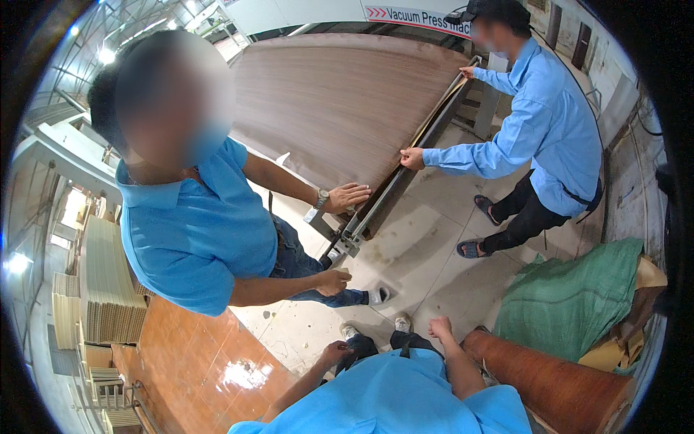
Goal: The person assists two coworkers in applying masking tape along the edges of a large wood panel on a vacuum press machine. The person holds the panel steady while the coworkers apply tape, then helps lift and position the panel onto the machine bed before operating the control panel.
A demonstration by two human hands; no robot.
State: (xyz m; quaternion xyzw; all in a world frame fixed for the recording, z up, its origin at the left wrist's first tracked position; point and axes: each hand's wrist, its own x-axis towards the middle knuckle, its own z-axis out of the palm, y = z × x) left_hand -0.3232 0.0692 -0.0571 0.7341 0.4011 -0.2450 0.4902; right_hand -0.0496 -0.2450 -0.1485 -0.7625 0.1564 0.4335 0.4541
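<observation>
My left hand [336, 353] hangs in front of my body with its fingers curled in, and no object shows in it. On the other side, my right hand [439, 327] is closed in a loose fist with nothing visible in it. Neither touches anything around it. Beyond them, a brown wood-grain sheet [325, 94] covers a large machine bed. The person on the left rests one hand [347, 197] on the sheet's near corner. At its right edge, another person's two hands [412, 158] grip the sheet along a metal rail [434, 137].
A reddish-brown roll [549, 376] lies close by my right arm, beside a green woven sack [571, 296]. Stacked pale panels [108, 282] stand at far left. Shiny orange-brown flooring [202, 354] meets pale tiles [426, 239]. The person in blue on the left [191, 239] stands very near.
</observation>
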